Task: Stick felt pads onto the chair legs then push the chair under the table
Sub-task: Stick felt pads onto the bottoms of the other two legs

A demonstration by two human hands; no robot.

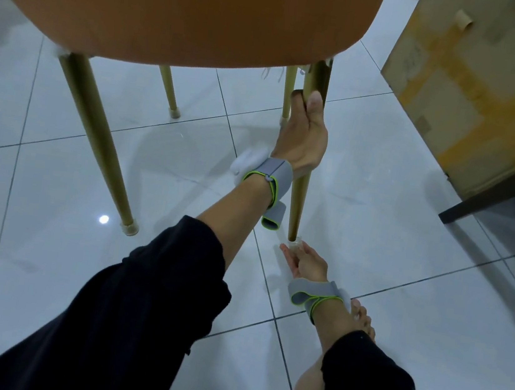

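Gold chair leg (298, 200) — left hand (303, 135) gripping, right hand (304, 261) at its foot.

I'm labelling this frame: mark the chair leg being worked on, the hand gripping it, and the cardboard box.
chair leg (298, 200): head view, bare gold shaft below the wrist.
left hand (303, 135): head view, back of the hand.
cardboard box (479, 93): head view, taped side face.

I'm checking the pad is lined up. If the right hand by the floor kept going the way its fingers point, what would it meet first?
The right hand points up and away toward the foot of the near gold leg, which the left hand grips higher up. It would probably meet that leg tip first; it looks almost touching already, though depth is unclear.
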